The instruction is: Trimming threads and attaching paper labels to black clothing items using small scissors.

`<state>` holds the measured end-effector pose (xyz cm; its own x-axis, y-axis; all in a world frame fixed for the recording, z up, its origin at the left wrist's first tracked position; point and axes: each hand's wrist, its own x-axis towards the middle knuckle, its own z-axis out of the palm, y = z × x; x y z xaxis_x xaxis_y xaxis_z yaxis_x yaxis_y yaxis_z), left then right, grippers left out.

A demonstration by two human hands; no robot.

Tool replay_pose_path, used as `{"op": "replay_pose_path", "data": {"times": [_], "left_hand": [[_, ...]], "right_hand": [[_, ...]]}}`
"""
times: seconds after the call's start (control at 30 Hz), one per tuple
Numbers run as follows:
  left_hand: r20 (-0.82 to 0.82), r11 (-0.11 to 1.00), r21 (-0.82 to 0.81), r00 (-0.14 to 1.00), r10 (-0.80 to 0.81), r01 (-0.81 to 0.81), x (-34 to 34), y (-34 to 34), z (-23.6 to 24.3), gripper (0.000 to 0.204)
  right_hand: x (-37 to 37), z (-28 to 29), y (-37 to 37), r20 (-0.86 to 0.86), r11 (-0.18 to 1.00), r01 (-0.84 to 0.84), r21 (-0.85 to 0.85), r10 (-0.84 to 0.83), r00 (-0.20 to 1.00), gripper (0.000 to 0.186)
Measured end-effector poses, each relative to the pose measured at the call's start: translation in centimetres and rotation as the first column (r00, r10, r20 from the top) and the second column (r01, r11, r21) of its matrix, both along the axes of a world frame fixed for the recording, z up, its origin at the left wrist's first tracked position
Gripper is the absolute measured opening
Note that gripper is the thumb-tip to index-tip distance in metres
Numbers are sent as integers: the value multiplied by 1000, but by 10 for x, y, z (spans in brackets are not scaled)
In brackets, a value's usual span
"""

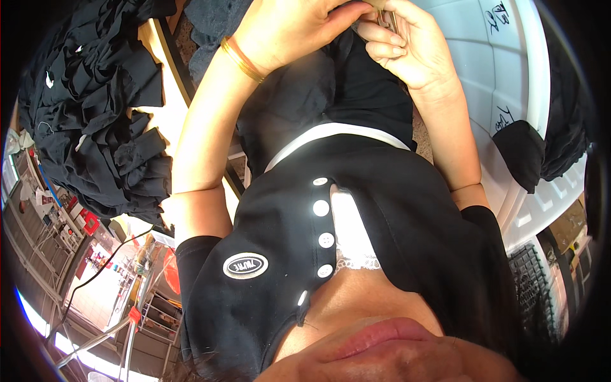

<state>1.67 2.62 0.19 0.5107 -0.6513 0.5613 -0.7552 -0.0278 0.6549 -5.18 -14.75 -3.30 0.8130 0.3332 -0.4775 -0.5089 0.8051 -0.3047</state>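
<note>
My hands meet at the top edge of the view, above my lap. My right hand (417, 51) has its fingers curled round a small metal piece with thin, shiny prongs (386, 20), whose exact kind I cannot make out. Beside it, my left hand (293, 32), with gold bangles (239, 60) at the wrist, reaches over with its thumb bent toward that piece. The left fingertips are cut off by the frame, so what they pinch is hidden. Dark cloth (286, 95) lies across my lap under both hands.
To my left, a large heap of black fabric pieces (105, 121) rests by a wooden edge (167, 60). At my right stands a big white plastic tub (538, 70), with a black fabric piece (520, 153) over its rim. A black basket (534, 286) is lower right.
</note>
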Motion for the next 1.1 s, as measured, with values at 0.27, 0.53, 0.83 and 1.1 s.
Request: {"op": "replay_pose_path", "data": {"times": [0.27, 0.53, 0.83, 1.1], "left_hand": [[93, 999, -1, 995, 41, -41, -1, -1, -1, 23], [-221, 972, 122, 949, 225, -202, -11, 8, 8, 35], [-858, 995, -26, 512, 29, -98, -7, 17, 7, 31], [-907, 1000, -12, 421, -19, 20, -4, 11, 1, 38]], "right_hand": [[-4, 6, 4, -22, 998, -61, 18, 61, 998, 17], [-10, 2, 0, 205, 974, -178, 141, 148, 968, 27], [-15, -7, -11, 205, 974, -200, 110, 175, 963, 34], [-14, -3, -3, 199, 988, -153, -16, 154, 968, 30]]}}
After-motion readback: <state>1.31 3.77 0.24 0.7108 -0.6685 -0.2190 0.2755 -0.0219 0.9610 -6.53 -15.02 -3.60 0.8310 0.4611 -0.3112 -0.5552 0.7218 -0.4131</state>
